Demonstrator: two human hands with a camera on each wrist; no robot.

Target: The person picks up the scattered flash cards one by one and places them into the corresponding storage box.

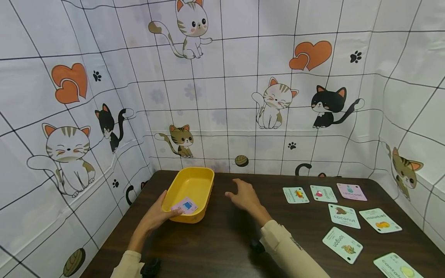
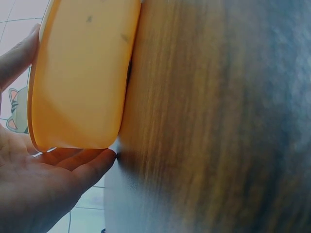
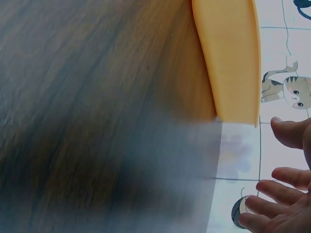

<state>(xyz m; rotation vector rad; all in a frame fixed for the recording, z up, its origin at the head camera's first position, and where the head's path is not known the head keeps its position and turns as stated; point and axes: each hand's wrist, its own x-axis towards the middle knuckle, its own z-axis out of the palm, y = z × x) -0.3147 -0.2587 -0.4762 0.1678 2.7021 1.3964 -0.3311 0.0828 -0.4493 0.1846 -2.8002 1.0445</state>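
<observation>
A yellow plastic tray (image 1: pixel 208 193) stands towards the back left of the dark wooden table. My left hand (image 1: pixel 156 212) grips its left near side, thumb over the near rim and fingers along the outer wall; in the left wrist view the fingers (image 2: pixel 92 167) lie against the tray's end. Inside the tray is a pink card (image 1: pixel 186 205) with a blue picture, close to the thumb. To the right of the tray my right hand (image 1: pixel 245 196) is held over the table with nothing in it, its fingers spread and relaxed in the right wrist view.
Several picture cards lie face up on the right side of the table, among them a coconut card (image 1: pixel 344 216), a longan card (image 1: pixel 343 245) and a pink raincoat card (image 1: pixel 352 192). A white cat-print curtain (image 1: pixel 240 96) hangs along the table's back and sides.
</observation>
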